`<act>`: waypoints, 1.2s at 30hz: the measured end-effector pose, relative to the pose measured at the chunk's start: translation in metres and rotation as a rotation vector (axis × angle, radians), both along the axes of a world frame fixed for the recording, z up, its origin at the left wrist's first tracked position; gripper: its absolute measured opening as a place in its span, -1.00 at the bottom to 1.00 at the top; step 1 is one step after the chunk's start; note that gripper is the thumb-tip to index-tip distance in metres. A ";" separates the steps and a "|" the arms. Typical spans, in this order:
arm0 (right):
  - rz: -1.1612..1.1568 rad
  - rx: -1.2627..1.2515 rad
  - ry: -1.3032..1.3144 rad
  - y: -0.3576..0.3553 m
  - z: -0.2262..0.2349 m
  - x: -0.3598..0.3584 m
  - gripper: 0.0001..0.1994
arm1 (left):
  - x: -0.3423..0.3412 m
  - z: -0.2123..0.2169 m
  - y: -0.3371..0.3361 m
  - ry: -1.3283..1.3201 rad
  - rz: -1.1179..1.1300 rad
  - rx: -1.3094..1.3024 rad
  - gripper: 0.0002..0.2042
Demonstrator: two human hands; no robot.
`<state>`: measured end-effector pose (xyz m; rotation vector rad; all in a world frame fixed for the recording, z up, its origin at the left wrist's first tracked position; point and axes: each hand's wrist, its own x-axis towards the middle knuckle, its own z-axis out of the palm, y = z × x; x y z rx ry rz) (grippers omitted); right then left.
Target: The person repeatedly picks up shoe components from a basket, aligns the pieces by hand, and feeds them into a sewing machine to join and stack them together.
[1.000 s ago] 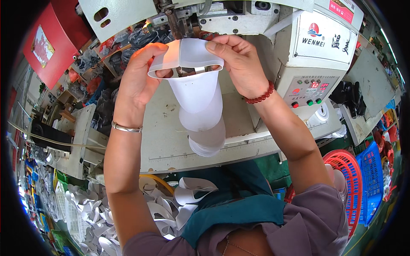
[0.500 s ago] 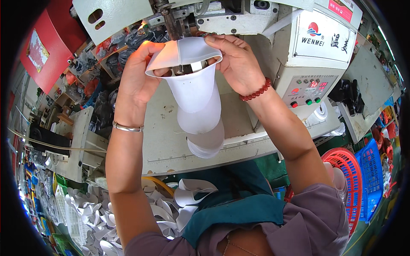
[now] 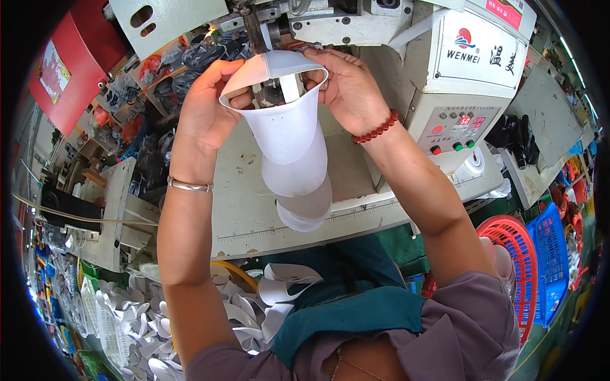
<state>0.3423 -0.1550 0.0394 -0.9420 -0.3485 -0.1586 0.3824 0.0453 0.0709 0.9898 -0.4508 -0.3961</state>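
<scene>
Item 1 — white shaped piece (image 3: 289,136), curved band at the top with a long flap hanging toward me. I hold it up at the far side of the counter (image 3: 254,216), right under the head of the sewing machine (image 3: 330,22); a narrow white strip runs down across the opening of the band.

Item 2 — my left hand (image 3: 206,108): fingers curled round the left edge of the band, pinching it, thumb on the near side. Silver bangle (image 3: 189,185) on that wrist.

Item 3 — my right hand (image 3: 346,89): closed on the right edge of the band, fingers wrapped over the top. Red bead bracelet (image 3: 376,130) on that wrist.

Item 4 — machine control box (image 3: 464,95), right of my right hand, w/ small display and red and green buttons.

Item 5 — heap of white cut pieces (image 3: 152,311), near left, below counter level by my left forearm; a few more in my lap.

Item 6 — red basket (image 3: 518,254) and blue basket (image 3: 553,247), near right, side by side, touching or nearly so.

Item 7 — red panel (image 3: 63,70), far left, tilted.
</scene>
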 end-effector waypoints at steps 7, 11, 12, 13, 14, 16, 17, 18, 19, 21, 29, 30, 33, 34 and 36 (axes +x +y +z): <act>-0.012 -0.013 0.041 0.000 0.001 -0.003 -0.81 | -0.001 -0.002 -0.001 0.020 0.005 -0.021 -0.85; 0.022 -0.012 -0.004 -0.004 -0.004 0.002 -0.87 | 0.002 -0.005 0.001 0.020 -0.066 -0.024 -0.85; 0.011 -0.010 0.028 -0.002 -0.002 -0.001 -0.86 | 0.003 -0.006 0.002 0.021 -0.065 -0.025 -0.85; 0.000 -0.008 0.059 0.000 -0.001 -0.004 -0.84 | 0.003 -0.008 0.003 0.019 -0.085 -0.029 -0.84; 0.001 -0.008 0.059 0.000 -0.002 -0.004 -0.84 | 0.003 -0.009 0.004 0.017 -0.105 -0.034 -0.83; -0.007 0.000 0.078 0.000 -0.005 -0.004 -0.84 | -0.005 -0.009 -0.002 0.037 -0.031 -0.016 -0.83; -0.008 0.000 0.078 0.000 -0.006 -0.004 -0.84 | -0.008 -0.010 -0.005 0.057 0.044 0.003 -0.82; -0.035 -0.006 0.096 0.001 -0.006 -0.005 -0.83 | -0.009 -0.011 -0.007 0.057 0.045 0.002 -0.82; -0.062 -0.012 0.114 0.001 -0.007 -0.005 -0.82 | -0.009 -0.014 -0.009 0.085 0.063 0.003 -0.81; -0.056 -0.029 0.121 0.000 -0.011 -0.005 -0.81 | -0.006 -0.022 -0.007 0.113 0.082 0.003 -0.79; -0.064 -0.170 0.198 0.003 -0.036 0.002 -0.79 | -0.002 -0.051 -0.010 0.225 0.156 0.039 -0.72; -0.085 -0.266 0.185 0.001 -0.040 0.002 -0.78 | -0.011 -0.052 -0.013 0.193 0.128 0.012 -0.68; -0.152 -0.381 0.209 0.005 -0.046 -0.003 -0.75 | -0.014 -0.060 0.000 0.142 -0.034 0.013 -0.67; -0.197 -0.404 0.185 0.009 -0.046 -0.003 -0.75 | -0.015 -0.064 0.002 0.107 -0.049 0.025 -0.69; -0.229 -0.427 0.177 0.012 -0.051 -0.002 -0.75 | -0.025 -0.069 -0.004 0.062 0.049 0.033 -0.70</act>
